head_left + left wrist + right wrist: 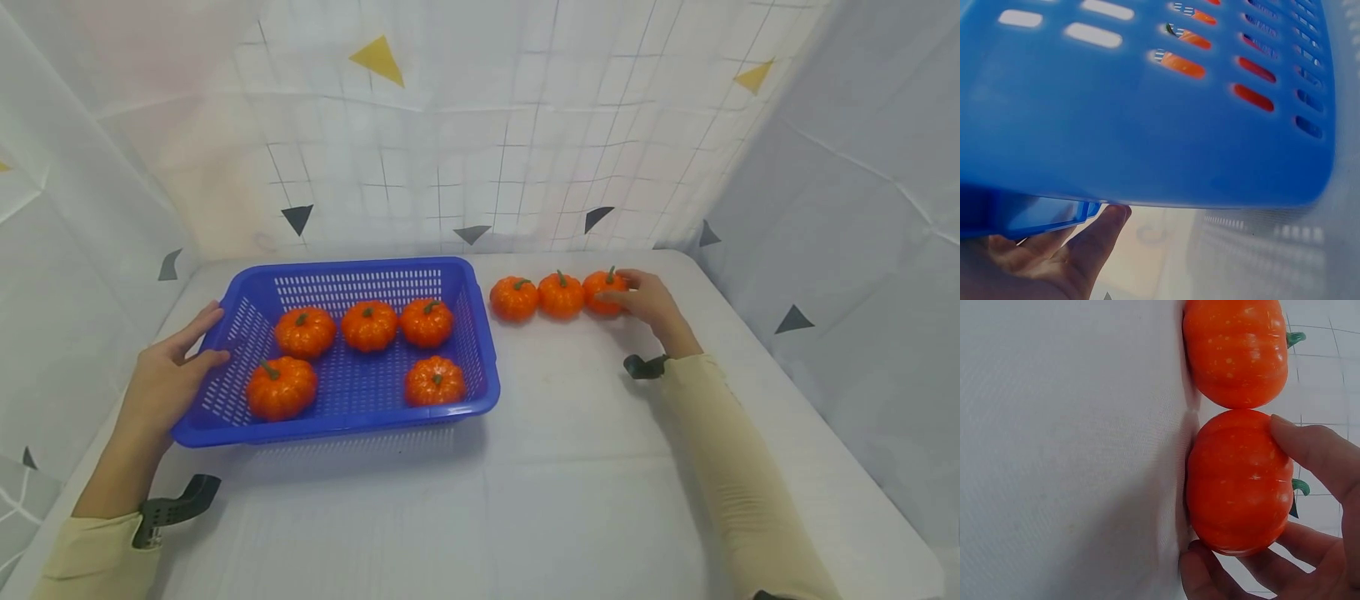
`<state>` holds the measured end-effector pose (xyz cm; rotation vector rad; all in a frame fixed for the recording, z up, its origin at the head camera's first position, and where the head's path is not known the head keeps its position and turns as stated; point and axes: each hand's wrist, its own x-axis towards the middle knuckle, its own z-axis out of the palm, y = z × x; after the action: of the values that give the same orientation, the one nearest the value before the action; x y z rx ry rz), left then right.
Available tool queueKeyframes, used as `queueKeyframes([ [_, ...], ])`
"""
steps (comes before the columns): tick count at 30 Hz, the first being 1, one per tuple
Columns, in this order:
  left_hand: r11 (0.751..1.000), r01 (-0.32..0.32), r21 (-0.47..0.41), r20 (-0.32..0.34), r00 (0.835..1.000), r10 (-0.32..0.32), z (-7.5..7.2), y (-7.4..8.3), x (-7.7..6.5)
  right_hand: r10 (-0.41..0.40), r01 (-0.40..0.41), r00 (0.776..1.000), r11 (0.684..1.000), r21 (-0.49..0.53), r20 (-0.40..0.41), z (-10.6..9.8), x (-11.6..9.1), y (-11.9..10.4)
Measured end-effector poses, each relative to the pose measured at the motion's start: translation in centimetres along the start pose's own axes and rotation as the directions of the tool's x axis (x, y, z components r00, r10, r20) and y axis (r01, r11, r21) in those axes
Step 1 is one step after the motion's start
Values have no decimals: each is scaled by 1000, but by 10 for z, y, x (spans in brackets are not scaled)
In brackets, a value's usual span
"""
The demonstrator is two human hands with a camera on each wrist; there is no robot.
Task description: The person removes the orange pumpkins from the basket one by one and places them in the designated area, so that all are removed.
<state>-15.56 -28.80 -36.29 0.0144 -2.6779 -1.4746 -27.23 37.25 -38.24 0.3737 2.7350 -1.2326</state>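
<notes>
My left hand (161, 383) is at the left side of a blue plastic basket (337, 422), gripping its rim. In the left wrist view, one fingertip touches the slotted basket wall (1116, 137) below the rim; other fingers are partly hidden behind it. Several small orange pumpkins (371, 326) sit inside the basket. Right of it, three more stand in a row. My right hand (651, 302) holds the rightmost pumpkin (1241, 481), thumb on one side and fingers curled round the other. This pumpkin rests on the table, touching the middle pumpkin (1238, 353).
A white-covered table (562, 500) lies under everything. Behind it hangs a white sheet (465, 150) with grid lines and triangles, and another grey-white sheet (862, 250) bounds the right side. The leftmost pumpkin of the row (513, 299) stands close to the basket's right wall.
</notes>
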Motion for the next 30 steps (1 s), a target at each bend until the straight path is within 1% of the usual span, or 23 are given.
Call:
queueKeyframes([
  [8, 1000, -7, -3, -1, 1000, 7, 0, -2, 0, 9, -9, 1000, 1000, -2, 14, 0, -2, 0],
  [12, 1000, -7, -6, 2, 1000, 7, 0, -1, 0, 4, -4, 1000, 1000, -7, 1, -2, -3, -1],
  [15, 1000, -4, -8, 4, 1000, 4, -1, 1, 0, -4, 3, 999, 1000, -3, -39, -4, -6, -4],
  [17, 1000, -1, -8, 4, 1000, 1, -1, 1, 0, -15, 15, 997, 1000, 0, -81, -6, -9, -8],
  [23, 1000, 3, 0, 5, 1000, -3, -1, 0, 0, -46, 46, 975, 999, -5, -218, -6, -19, -26],
  [30, 1000, 2, 7, 3, 1000, -2, -1, 0, 1, -132, 121, 949, 991, -57, -287, -6, -34, -50],
])
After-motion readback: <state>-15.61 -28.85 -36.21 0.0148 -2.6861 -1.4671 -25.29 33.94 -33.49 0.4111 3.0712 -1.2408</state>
